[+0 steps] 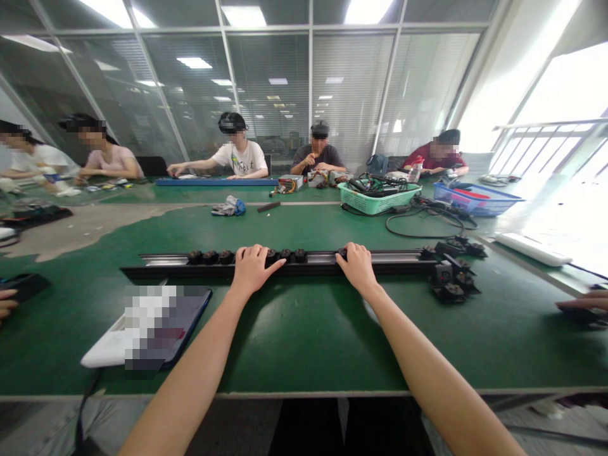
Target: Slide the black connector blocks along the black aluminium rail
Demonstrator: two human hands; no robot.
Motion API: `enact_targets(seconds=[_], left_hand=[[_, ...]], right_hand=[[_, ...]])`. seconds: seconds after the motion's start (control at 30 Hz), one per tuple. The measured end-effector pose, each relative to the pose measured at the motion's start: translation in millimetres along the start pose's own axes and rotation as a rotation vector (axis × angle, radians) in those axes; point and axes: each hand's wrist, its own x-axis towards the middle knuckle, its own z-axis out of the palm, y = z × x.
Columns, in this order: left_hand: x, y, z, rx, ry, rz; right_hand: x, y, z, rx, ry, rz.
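A long black rail (313, 270) with a silvery channel lies crosswise on the green table. Several small black parts (209, 257), perhaps little fans, sit in a row in its channel. My left hand (251, 269) rests over the rail on this row, thumb stretched out to the right; its fingertips are hidden. Farther right, my right hand (358, 266) has its fingers closed on a small black part (342, 253) at the channel, mostly covered by the fingers. More loose black parts (449, 290) are clustered by the rail's right end.
A phone (190, 323) and a white device (105, 345) lie front left. Beyond the rail are a green basket (380, 201) of cables, a blue basket (498, 206), a crumpled cloth (228, 206) and loose black cable. Several people sit across the table; other people's hands show at both edges.
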Motion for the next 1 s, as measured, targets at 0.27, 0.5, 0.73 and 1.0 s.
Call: enact_targets(seconds=[0.27,0.5,0.73,1.0], left_hand=[[0.1,0.0,0.5,-0.029,0.003,0.0],[0.0,-0.3,1.8,-0.005,0.004,0.001],[0.4,-0.7,3.2,0.0,0.008,0.003],[-0.1,-0.8,2.4,-0.008,0.009,0.007]], right_hand=[[1.2,2.8,0.1,-0.011,-0.005,0.006],[2.6,5.7,0.1,-0.007,-0.017,0.002],[2.6,4.5,-0.9,0.015,-0.009,0.013],[2.6,4.5,-1.7,0.021,-0.013,0.031]])
